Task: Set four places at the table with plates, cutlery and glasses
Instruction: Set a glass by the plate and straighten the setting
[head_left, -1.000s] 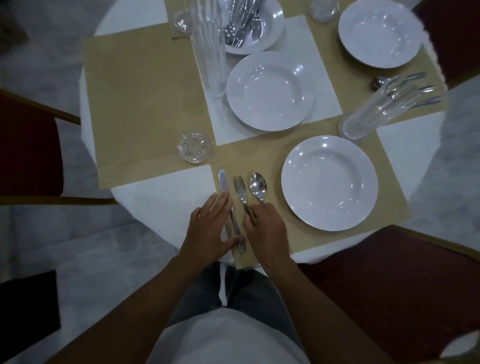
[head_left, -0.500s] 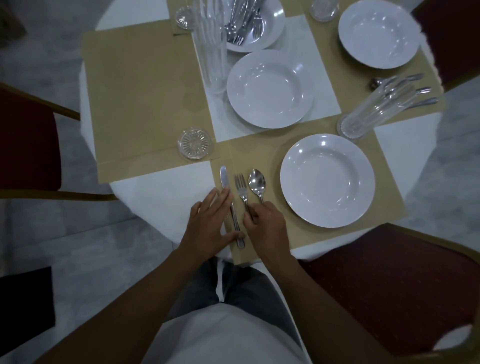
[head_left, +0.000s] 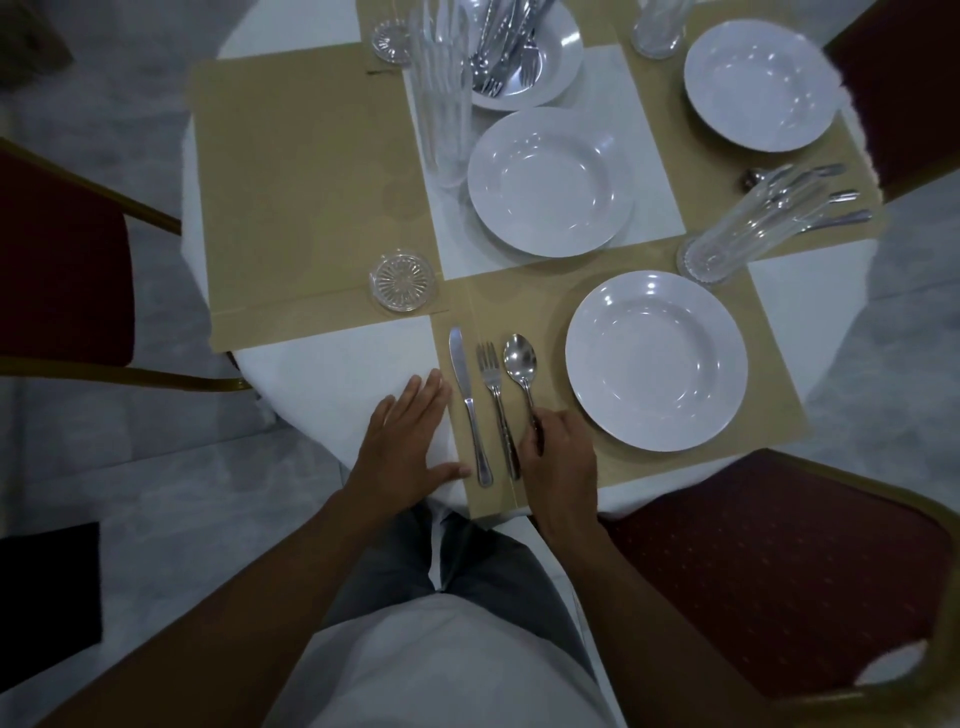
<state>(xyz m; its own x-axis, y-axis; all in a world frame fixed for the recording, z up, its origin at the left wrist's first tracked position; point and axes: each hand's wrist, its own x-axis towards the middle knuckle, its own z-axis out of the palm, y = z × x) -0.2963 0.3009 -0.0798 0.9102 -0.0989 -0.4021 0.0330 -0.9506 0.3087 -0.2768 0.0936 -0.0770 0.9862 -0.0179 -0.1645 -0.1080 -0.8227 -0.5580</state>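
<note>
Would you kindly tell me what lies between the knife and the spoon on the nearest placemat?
The fork lies there, side by side with the knife and the spoon, its tines pointing away from the person; the head view shows it.

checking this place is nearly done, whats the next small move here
Probably let the right hand release the spoon: it already lies beside the fork and knife, left of the plate. The left hand rests flat on the tablecloth.
</note>
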